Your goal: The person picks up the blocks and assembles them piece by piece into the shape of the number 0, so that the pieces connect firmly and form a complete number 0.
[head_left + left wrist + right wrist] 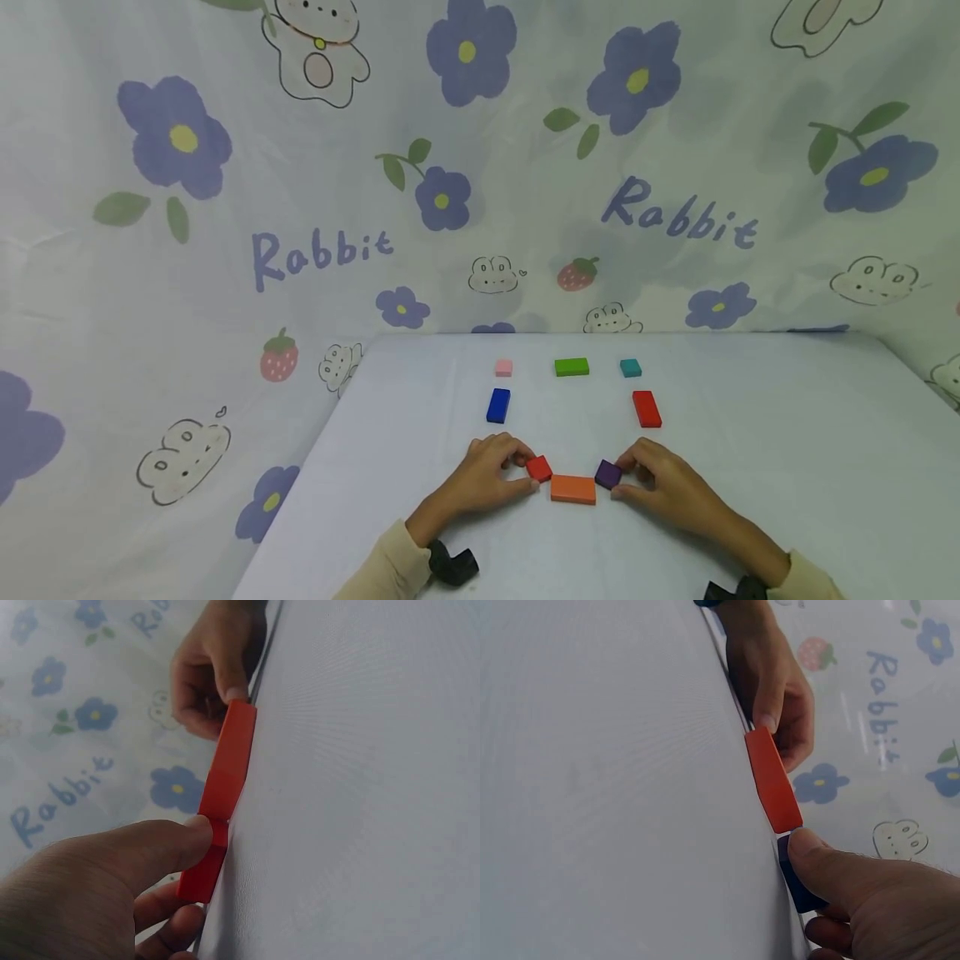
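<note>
Between thumb and fingers my left hand (487, 477) pinches a small red block (538, 468), also seen in the left wrist view (202, 875). A small dark purple block (608, 474) is held the same way by my right hand (669, 490). Between the two lies an orange rectangular block (573, 490) on the white table. The red block sits at its left end and the purple one at its right end, both turned at an angle. In the right wrist view the purple block (799, 886) is partly covered by the thumb.
Farther back on the white table (787, 450), a blue block (498, 406) lies left and a long red block (647, 409) right. Behind them are a pink block (504, 367), a green block (572, 367) and a teal block (631, 367). A patterned curtain (525, 167) hangs behind.
</note>
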